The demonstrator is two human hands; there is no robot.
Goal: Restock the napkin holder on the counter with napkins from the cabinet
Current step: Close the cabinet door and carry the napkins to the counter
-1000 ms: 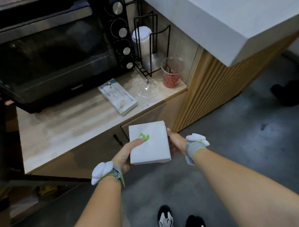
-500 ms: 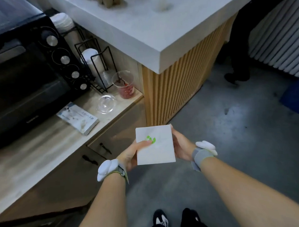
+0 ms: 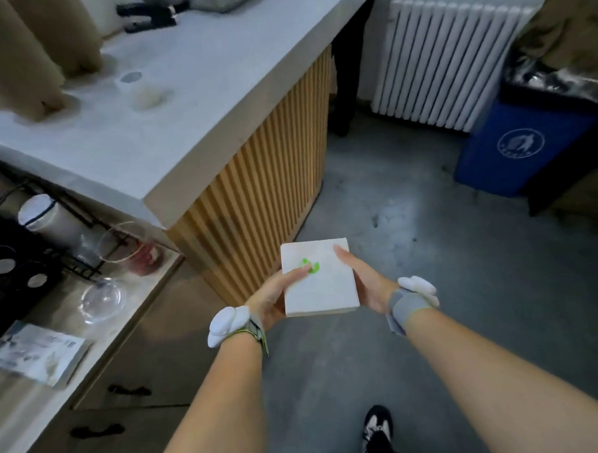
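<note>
While both hands meet at the middle of the view, one white napkin stack point(image 3: 318, 278) sits between them above the grey floor point(image 3: 429, 255), just off the corner of the slatted counter point(image 3: 196, 104). How many napkins are in the stack cannot be counted; only its top sheet, with a small green mark, and its near edge show. The left hand point(image 3: 273, 297) grips the stack's left side, thumb laid across the top by the green mark, its other fingers hidden underneath. The right hand point(image 3: 363, 281) grips the right side, thumb on top, fingers likewise out of sight below. Each wrist wears one band with a white padded piece.

On the upper counter the things are blurred: two tan upright shapes at the left edge, cut off by the frame, one pale round thing and a dark object at the back, none clear enough to name. On the lower counter point(image 3: 34, 392) stand one black wire rack point(image 3: 51, 237) holding a white cup stack, one clear cup point(image 3: 130, 247) with something red inside, one clear dome lid point(image 3: 103, 300) and one flat white packet point(image 3: 36, 354) whose print is unreadable. Two dark drawer handles show below. One white radiator point(image 3: 448, 59) and one blue bin point(image 3: 520, 144) stand at the right, the bin partly cut off. One shoe point(image 3: 376, 425) shows clearly at the bottom edge.
</note>
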